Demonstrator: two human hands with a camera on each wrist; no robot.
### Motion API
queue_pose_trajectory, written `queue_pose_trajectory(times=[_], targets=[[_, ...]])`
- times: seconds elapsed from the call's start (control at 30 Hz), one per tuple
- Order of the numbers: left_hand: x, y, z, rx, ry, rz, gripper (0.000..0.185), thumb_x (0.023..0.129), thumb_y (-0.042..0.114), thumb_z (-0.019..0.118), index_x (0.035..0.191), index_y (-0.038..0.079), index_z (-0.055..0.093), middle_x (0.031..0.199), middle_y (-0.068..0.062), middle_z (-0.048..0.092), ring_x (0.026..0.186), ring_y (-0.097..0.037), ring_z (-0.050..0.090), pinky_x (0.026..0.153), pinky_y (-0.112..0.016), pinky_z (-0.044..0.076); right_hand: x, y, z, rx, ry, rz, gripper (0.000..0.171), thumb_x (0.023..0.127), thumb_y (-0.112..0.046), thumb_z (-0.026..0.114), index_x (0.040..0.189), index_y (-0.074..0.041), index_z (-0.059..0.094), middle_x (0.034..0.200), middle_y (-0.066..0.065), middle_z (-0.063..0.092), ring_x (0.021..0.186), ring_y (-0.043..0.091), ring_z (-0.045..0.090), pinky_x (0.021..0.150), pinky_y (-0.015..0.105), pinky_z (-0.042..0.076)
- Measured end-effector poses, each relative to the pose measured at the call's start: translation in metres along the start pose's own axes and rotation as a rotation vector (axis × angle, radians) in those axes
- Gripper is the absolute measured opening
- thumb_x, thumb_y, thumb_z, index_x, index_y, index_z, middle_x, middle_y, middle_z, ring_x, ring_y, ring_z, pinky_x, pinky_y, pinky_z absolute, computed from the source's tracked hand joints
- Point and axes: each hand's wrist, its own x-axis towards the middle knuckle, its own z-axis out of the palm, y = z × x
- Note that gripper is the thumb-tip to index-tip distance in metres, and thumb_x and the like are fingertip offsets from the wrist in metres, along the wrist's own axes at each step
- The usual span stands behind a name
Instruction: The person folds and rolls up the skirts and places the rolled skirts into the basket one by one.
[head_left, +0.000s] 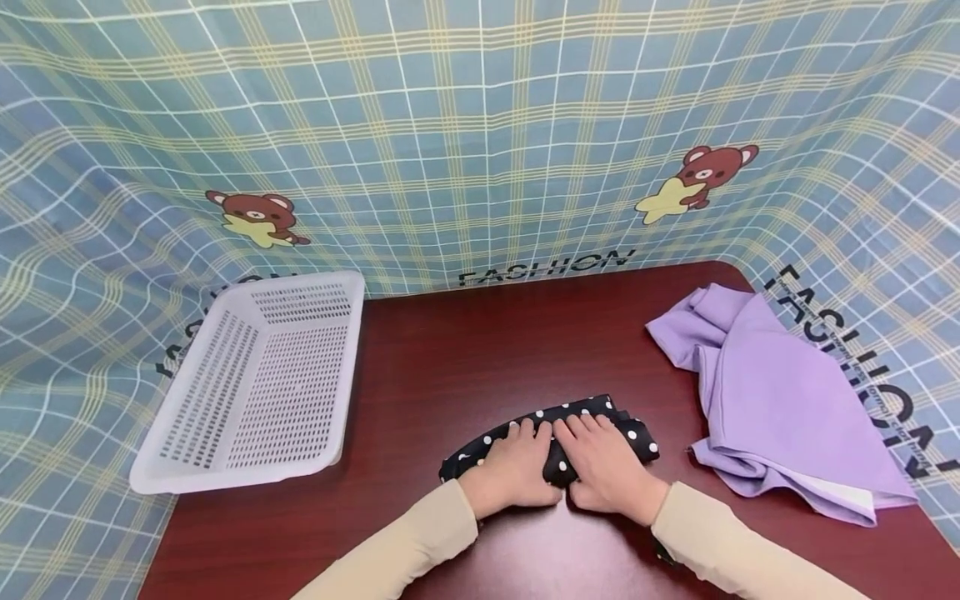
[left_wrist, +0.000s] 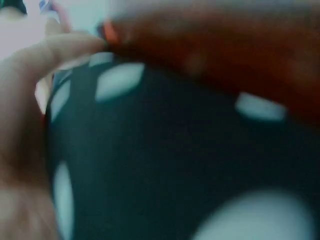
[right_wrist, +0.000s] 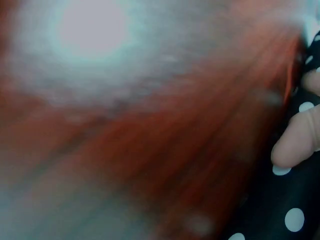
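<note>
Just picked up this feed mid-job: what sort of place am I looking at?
Likely a staged tabletop set for folding cloth, not a lived-in room: a dark red table, a plaid bear-print backdrop draped behind it, and a white basket.

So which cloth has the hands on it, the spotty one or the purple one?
The black polka-dot cloth: both hands, left hand and right hand, press on it. The purple cloth lies untouched to the right.

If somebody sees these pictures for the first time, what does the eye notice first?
Probably the left hand and right hand, pressing side by side on a black polka-dot cloth at the near-centre of the dark red table. A white basket sits left, a lilac cloth right.
</note>
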Motion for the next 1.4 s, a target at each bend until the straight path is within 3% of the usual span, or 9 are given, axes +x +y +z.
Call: queue_pose_trajectory(times=[0.17,0.27,0.4,0.6,0.73,0.87,0.97,1.17,1.4], targets=[[-0.01,0.008,0.011,0.218,0.151,-0.022,0.079,0.065,0.048,0.085,0.128,0.012,0.053,0.112,-0.007,0.063,0.103,-0.025,0.063,0.081,-0.044,0.055,0.009,0.003,-0.006,0.07,-0.125,-0.012,0.069,0.056,-0.027,0.069,0.12,-0.002,0.061,0.108,0.013,0.07,0.098,0.033,0.067,0.086,0.048,0.053],[-0.01,0.011,0.012,0.232,0.157,-0.06,0.077,0.063,0.047,0.086,0.124,0.013,0.053,0.105,-0.006,0.065,0.096,-0.024,0.065,0.075,-0.043,0.055,0.014,0.005,-0.01,0.114,-0.206,-0.015,0.068,0.06,-0.027,0.068,0.123,-0.002,0.062,0.112,0.012,0.072,0.102,0.032,0.068,0.091,0.049,0.054],[-0.003,0.009,0.006,0.179,0.08,-0.069,0.069,0.065,0.046,0.081,0.119,0.01,0.056,0.099,-0.007,0.067,0.087,-0.023,0.067,0.068,-0.037,0.055,0.013,0.007,-0.008,0.13,-0.191,-0.032,0.062,0.057,-0.026,0.068,0.116,-0.006,0.062,0.106,0.007,0.071,0.099,0.028,0.067,0.088,0.047,0.053],[0.012,-0.002,-0.001,0.063,-0.033,-0.021,0.059,0.069,0.04,0.073,0.116,0.006,0.062,0.095,-0.006,0.072,0.082,-0.02,0.07,0.067,-0.032,0.055,0.0,-0.001,-0.001,0.074,0.031,-0.026,0.061,0.055,-0.02,0.068,0.115,-0.008,0.061,0.105,0.005,0.064,0.098,0.025,0.061,0.085,0.042,0.049],[0.021,-0.01,-0.006,-0.089,-0.131,-0.005,0.035,0.064,0.032,0.072,0.094,0.014,0.065,0.081,0.0,0.069,0.068,-0.015,0.063,0.058,-0.028,0.049,-0.003,-0.008,-0.002,0.031,0.129,0.012,0.062,0.056,-0.02,0.076,0.116,-0.01,0.062,0.104,0.004,0.065,0.096,0.025,0.064,0.085,0.041,0.049],[0.026,-0.018,-0.01,-0.243,-0.225,0.05,0.018,0.06,0.025,0.072,0.073,0.022,0.059,0.065,0.007,0.061,0.055,-0.01,0.053,0.052,-0.025,0.046,-0.001,-0.012,-0.006,0.03,0.127,0.053,0.062,0.052,-0.021,0.082,0.109,-0.013,0.061,0.098,0.003,0.065,0.091,0.024,0.063,0.08,0.039,0.048],[0.023,-0.02,-0.01,-0.259,-0.23,0.075,0.028,0.06,0.025,0.077,0.083,0.02,0.06,0.071,0.008,0.063,0.058,-0.007,0.053,0.055,-0.022,0.046,0.001,-0.013,-0.006,0.046,0.076,0.057,0.062,0.05,-0.023,0.083,0.107,-0.014,0.061,0.098,0.002,0.066,0.09,0.024,0.063,0.078,0.039,0.048],[0.002,-0.009,0.0,-0.004,-0.012,0.036,0.069,0.062,0.041,0.087,0.116,0.011,0.056,0.103,0.0,0.067,0.087,-0.013,0.063,0.066,-0.028,0.053,0.006,-0.008,-0.005,0.081,-0.028,0.054,0.06,0.05,-0.022,0.077,0.108,-0.015,0.065,0.099,0.001,0.072,0.09,0.025,0.066,0.079,0.043,0.051],[-0.015,0.007,0.017,0.42,0.341,0.03,0.068,0.061,0.041,0.087,0.115,0.014,0.055,0.098,0.0,0.063,0.086,-0.017,0.061,0.072,-0.031,0.05,0.018,0.001,-0.009,0.199,-0.127,0.067,0.036,0.053,-0.018,0.072,0.089,-0.02,0.064,0.078,-0.006,0.067,0.078,0.022,0.068,0.073,0.041,0.053]])
